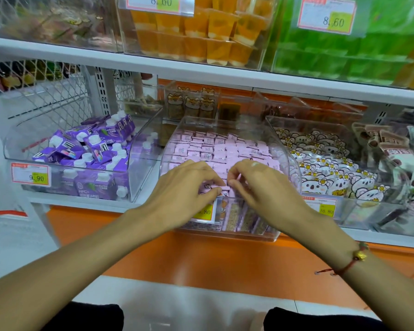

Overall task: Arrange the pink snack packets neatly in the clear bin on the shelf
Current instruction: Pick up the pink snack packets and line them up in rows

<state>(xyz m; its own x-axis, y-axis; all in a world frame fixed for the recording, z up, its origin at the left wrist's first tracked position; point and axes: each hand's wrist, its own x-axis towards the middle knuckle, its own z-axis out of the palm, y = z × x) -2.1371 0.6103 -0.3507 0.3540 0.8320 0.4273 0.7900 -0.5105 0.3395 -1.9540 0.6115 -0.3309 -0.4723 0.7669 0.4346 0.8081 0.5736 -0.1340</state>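
— Nearly done, then?

— Mostly, by my reckoning. Both my hands are in the front of the clear bin [289,163] on the shelf [153,65], working the pink packets [220,149]. The rows behind my knuckles lie flat and even, edge to edge, right to the back wall. That part looks finished.

— And the front?

— That is what's left. My left hand [184,187] pinches a packet [214,188] at the front row, thumb under, fingers curled over it. My right hand [261,185] sits just beside it, fingers bent down onto the neighbouring packets; the two hands almost touch at the fingertips. Whether the right truly grips one or only presses, I cannot tell.

— Anything loose below?

— Through the front wall I can see more packets standing on edge, tilted, behind the price tag [204,211]. Those look less tidy than the top layer, though my hands hide much of that corner.

— The neighbours?

— Purple cartons [93,149] in the bin to the left, bear packs [332,168] to the right. None of the pink ones has strayed into either, as far as I can see. So: the front row to square off, and perhaps the stack under it.
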